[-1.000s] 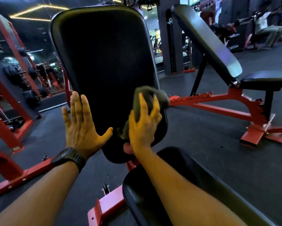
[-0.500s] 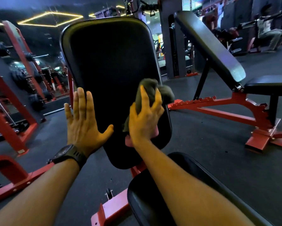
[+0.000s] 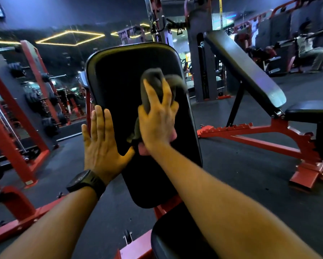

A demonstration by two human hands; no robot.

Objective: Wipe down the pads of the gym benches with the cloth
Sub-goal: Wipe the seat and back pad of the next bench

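While left hand (image 3: 102, 146) braces, cloth (image 3: 153, 79) higher up backrest pad (image 3: 119, 81)

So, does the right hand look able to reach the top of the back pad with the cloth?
Probably yes. The right hand presses the cloth on the back pad, bare pad lies above it, and the left hand rests lower left.

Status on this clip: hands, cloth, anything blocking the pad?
Left hand flat against back pad edge. Right hand presses cloth on pad, fingers spread. Nothing blocking.
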